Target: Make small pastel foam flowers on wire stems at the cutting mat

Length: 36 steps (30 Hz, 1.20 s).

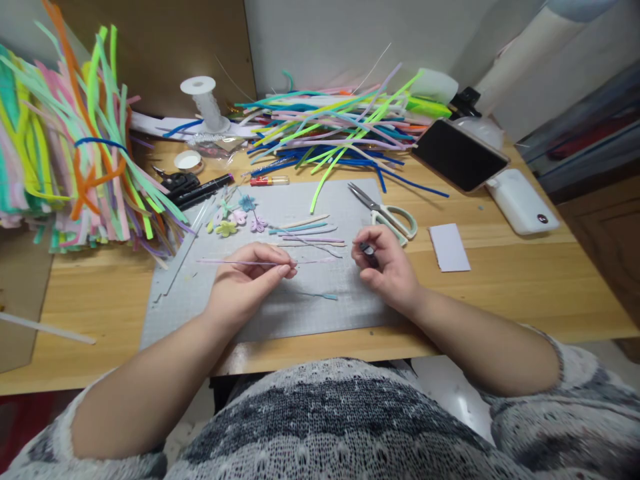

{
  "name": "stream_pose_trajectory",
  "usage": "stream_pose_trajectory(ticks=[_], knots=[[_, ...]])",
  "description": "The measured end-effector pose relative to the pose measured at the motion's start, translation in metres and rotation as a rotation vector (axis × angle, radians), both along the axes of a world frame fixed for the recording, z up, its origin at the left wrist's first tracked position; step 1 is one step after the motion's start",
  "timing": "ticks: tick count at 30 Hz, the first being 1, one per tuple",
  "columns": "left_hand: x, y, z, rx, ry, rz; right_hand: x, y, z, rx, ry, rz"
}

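Observation:
My left hand (247, 273) pinches a thin purple pipe cleaner (215, 261) between thumb and fingers, its fine end pointing right. To the right, my right hand (387, 267) curls around a small black object (369, 254), mostly hidden by the fingers, so its kind is unclear. Just beyond both hands, several thin pipe cleaner pieces (313, 239) lie on the grey cutting mat (200, 307). A short blue piece (327, 296) rests nearer to me. Small pipe cleaner flowers (227, 229) in yellow, pink, purple and blue sit at the mat's left. Scissors (393, 220) lie behind my right hand.
A bundle of pipe cleaners (100, 127) stands at the left, and a loose pile (340, 127) lies at the back. Nearby are a white spool (210, 107), black pens (205, 191), and a red-labelled tube (270, 181). A phone (460, 155), white device (523, 202) and white card (449, 247) occupy the right.

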State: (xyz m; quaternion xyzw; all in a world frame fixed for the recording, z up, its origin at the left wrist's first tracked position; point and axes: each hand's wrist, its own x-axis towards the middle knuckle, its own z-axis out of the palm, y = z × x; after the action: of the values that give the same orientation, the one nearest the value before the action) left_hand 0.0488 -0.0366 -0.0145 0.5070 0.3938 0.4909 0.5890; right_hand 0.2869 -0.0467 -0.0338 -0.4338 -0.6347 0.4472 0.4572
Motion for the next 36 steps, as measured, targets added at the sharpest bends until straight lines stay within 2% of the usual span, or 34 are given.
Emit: stream_pose_trajectory(ticks=[4, 9, 14, 19, 22, 30, 33, 36], knots=[[-0.002, -0.001, -0.001, 0.046, -0.029, -0.050, -0.004, -0.003, 0.008, 0.027, -0.065, -0.012], [-0.001, -0.003, 0.004, 0.095, -0.014, -0.116, -0.007, -0.005, 0.014, 0.033, -0.132, 0.080], [0.000, -0.004, 0.006, 0.094, 0.071, -0.121, -0.010, -0.008, 0.011, 0.102, -0.210, 0.099], [0.000, -0.005, 0.006, 0.155, 0.115, -0.139, -0.011, -0.009, 0.007, 0.162, -0.190, 0.092], [-0.001, -0.006, 0.007, 0.199, 0.118, -0.152, -0.008, -0.008, 0.006, 0.257, -0.204, 0.084], [-0.002, -0.006, 0.010, 0.220, 0.139, -0.174, 0.008, -0.007, 0.002, 0.715, -0.332, 0.129], [-0.003, -0.006, 0.009, 0.225, 0.139, -0.180, 0.010, -0.007, 0.002, 0.773, -0.349, 0.106], [-0.004, -0.006, 0.008, 0.237, 0.100, -0.190, 0.008, -0.006, 0.004, 0.729, -0.353, 0.102]])
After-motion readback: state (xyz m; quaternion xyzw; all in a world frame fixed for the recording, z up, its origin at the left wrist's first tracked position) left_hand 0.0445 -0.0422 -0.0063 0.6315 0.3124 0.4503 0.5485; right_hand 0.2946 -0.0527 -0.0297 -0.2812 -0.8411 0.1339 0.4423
